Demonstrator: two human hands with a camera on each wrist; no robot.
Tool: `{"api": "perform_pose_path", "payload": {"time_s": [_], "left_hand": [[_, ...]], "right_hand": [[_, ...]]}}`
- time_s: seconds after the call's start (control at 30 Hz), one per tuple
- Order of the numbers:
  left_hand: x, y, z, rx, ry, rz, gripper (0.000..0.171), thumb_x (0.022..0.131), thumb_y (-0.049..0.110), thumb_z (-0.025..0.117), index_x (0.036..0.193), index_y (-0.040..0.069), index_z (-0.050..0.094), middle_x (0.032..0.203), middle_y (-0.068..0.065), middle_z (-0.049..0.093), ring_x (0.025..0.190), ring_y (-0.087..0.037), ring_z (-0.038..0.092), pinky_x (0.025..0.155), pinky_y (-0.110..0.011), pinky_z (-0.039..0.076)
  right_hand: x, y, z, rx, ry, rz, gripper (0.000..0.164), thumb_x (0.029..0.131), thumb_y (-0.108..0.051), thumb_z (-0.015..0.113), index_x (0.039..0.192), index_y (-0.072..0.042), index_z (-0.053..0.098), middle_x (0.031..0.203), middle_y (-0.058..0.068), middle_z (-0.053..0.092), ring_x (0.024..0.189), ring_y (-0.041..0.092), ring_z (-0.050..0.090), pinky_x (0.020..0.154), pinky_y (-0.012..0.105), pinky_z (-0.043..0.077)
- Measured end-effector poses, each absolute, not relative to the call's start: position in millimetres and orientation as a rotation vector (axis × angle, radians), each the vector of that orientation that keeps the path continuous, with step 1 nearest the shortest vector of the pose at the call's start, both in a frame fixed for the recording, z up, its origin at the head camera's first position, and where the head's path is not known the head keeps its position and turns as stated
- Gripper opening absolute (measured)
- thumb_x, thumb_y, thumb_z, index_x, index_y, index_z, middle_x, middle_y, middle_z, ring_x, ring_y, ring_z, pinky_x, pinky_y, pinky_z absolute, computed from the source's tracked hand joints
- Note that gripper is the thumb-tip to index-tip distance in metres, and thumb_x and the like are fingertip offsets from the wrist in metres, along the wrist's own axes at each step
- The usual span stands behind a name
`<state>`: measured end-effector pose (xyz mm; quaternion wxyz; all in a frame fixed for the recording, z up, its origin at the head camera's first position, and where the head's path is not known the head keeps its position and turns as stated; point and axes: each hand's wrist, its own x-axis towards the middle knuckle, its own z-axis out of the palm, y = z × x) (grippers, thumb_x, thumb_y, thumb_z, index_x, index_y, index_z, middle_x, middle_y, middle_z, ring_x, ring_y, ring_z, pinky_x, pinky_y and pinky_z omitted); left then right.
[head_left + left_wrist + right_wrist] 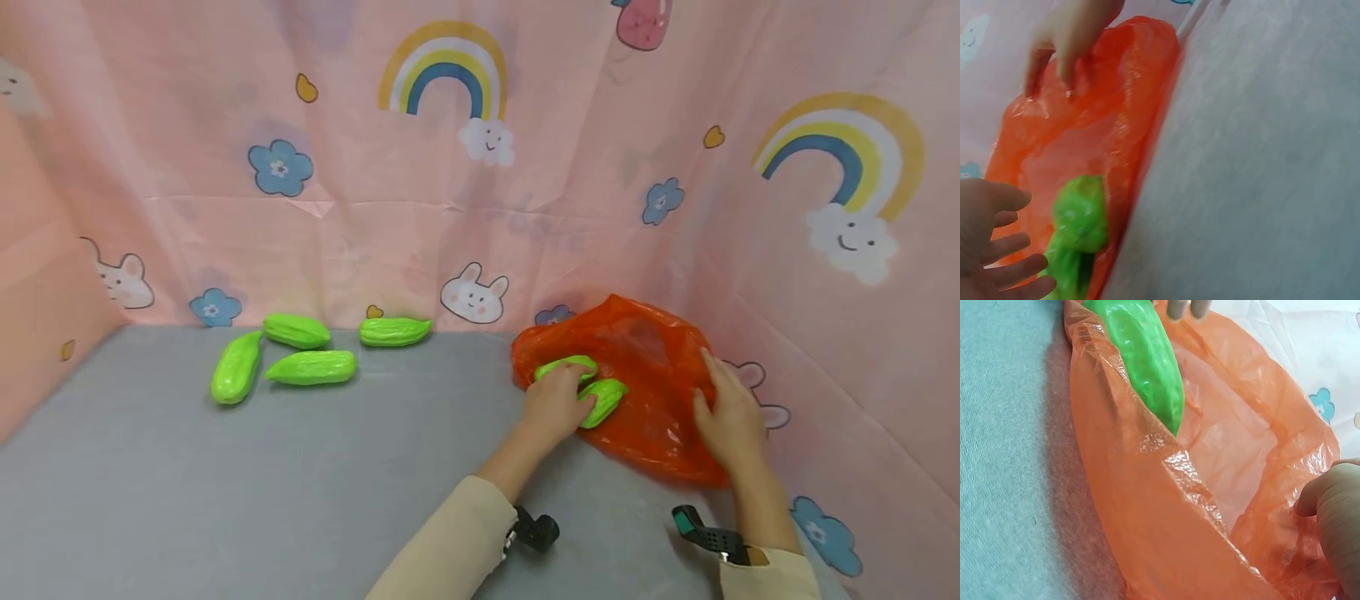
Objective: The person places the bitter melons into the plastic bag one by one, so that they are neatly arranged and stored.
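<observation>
A red-orange plastic bag (660, 437) lies on its side at the right, mouth spread wide. Just inside its left part are two bright green, ridged bitter melons, one nearer (607, 400) and one behind it (566, 363). Over them is my left hand (555, 404); the left wrist view shows its fingers (1013, 250) spread and loosely extended beside a melon (1082, 215). At the bag's right edge, my right hand (731, 421) pinches the plastic between thumb and fingers. In the right wrist view, one melon (1147, 369) is partly covered by the bag's near side.
Several more bitter melons lie on the grey table (225, 500) at the back left, one of them (393, 332) apart from the others. Pink printed cloth (360, 225) hangs behind the table and along both sides.
</observation>
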<state>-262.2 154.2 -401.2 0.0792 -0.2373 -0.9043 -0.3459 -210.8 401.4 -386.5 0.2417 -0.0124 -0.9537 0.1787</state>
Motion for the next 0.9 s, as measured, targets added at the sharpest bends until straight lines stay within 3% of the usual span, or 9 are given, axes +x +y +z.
{"api": "perform_pose_path", "payload": {"time_s": [0.63, 0.9], "left_hand": [[-269.9, 82.8, -389.1, -0.661, -2.705, -1.149, 0.039, 0.099, 0.025, 0.064, 0.136, 0.013, 0.064, 0.135, -0.004, 0.066, 0.125, -0.022, 0.061, 0.108, -0.039, 0.051], [-270.6, 33.1, -388.4, -0.550, -2.707, -1.103, 0.040, 0.098, 0.024, 0.065, 0.136, 0.012, 0.064, 0.137, -0.007, 0.065, 0.129, -0.026, 0.060, 0.109, -0.045, 0.049]], "right_hand": [[-215.0, 398.0, -384.3, -0.014, -2.624, 0.473, 0.068, 0.098, -0.005, 0.052, 0.160, -0.009, 0.027, 0.150, 0.032, 0.043, 0.129, 0.057, 0.044, 0.106, 0.073, 0.034], [-216.7, 396.8, -387.2, -0.031, -2.658, 0.521, 0.070, 0.099, -0.008, 0.052, 0.162, -0.013, 0.022, 0.156, 0.029, 0.038, 0.132, 0.056, 0.041, 0.105, 0.074, 0.034]]}}
